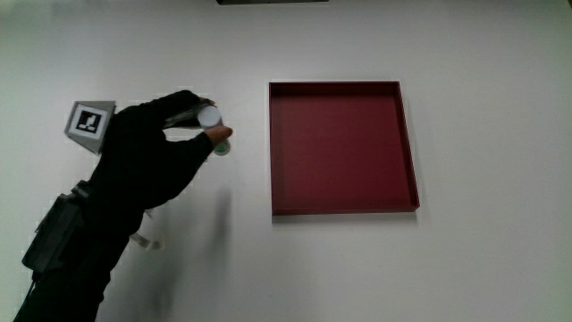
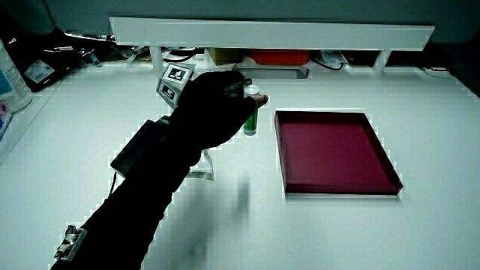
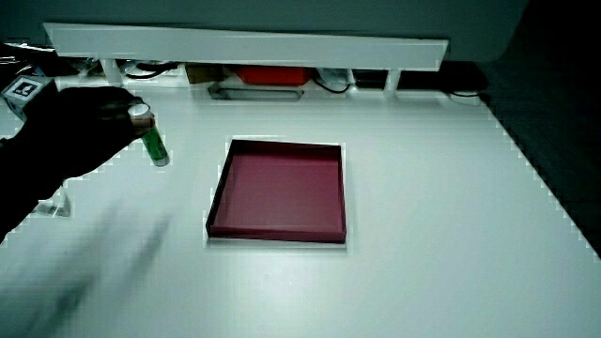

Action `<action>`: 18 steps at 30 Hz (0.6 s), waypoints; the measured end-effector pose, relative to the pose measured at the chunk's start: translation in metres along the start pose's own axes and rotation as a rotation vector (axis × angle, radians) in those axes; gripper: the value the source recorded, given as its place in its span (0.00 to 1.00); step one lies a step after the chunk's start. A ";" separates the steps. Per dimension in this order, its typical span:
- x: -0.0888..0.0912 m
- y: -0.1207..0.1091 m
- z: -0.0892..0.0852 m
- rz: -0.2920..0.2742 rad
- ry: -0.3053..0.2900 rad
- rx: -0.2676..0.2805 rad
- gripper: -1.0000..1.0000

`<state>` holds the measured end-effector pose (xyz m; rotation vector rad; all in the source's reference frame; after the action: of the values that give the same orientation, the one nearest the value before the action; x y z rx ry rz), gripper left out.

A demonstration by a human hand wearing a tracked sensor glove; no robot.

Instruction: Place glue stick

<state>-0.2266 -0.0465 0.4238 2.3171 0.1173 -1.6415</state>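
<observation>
Holding the small green glue stick with a white cap (image 1: 213,125) between my fingertips, my hand (image 1: 147,148) sits over bare white worktop (image 1: 483,268) just beside the shallow square dark-red tray (image 1: 344,206). The grip is pinched on the upper part of the stick, near its cap. In both side views the stick (image 2: 251,116) stands close to upright, its green body pointing down at the worktop; whether its base touches the surface I cannot tell. It is outside the tray, with a strip of bare worktop between it and the nearest tray wall (image 3: 219,192).

Open room lies all around the tray: a wide bare stretch between it and the worktop's edge nearest me, and more between the tray and the low white partition (image 2: 270,34).

My forearm (image 2: 135,195) reaches up from the near edge at a slant toward the stick, the wrist bent so that the fingers curl forward. The small patterned cube (image 1: 89,123) rides on the back of the glove, turned away from the tray. In a side view the hand (image 3: 80,127) enters beside the stick (image 3: 150,141).
</observation>
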 end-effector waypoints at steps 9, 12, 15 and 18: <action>-0.030 -0.011 0.028 0.076 0.060 0.100 0.50; -0.044 -0.013 0.034 0.097 0.071 0.128 0.50; -0.055 -0.015 0.038 0.118 0.078 0.150 0.50; -0.068 -0.015 0.040 0.131 0.089 0.173 0.50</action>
<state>-0.2895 -0.0364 0.4723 2.4675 -0.1609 -1.5399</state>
